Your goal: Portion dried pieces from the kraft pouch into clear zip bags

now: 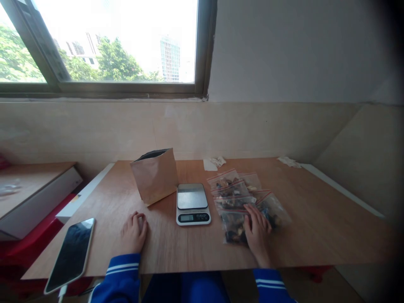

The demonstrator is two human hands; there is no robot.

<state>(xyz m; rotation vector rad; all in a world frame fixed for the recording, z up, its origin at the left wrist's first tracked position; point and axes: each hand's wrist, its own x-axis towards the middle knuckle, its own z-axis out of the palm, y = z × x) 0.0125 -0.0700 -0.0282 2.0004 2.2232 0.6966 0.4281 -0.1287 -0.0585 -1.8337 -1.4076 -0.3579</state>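
My left hand [134, 232] rests on the table, fingers loosely bent and apart, with nothing in it. A brown kraft paper bag [158, 179] stands upright beyond it, its dark mouth gaping at the top. In the middle lies a white digital kitchen scale [192, 204] with a bare metal plate; its display is too small to read. My right hand [257, 227] lies with outstretched fingers over several clear zip bags [232, 216] with red-striped seals. Dark and tan pieces show inside these overlapping bags, but their kind is unclear. The palm hides part of the nearest bags.
A smartphone [72, 252] with a cable plugged in lies at the left edge of the wooden table [318, 219]. Crumpled white paper [217, 161] and another white scrap [289, 162] lie along the back edge, by the wall. A second table [34, 176] stands at left.
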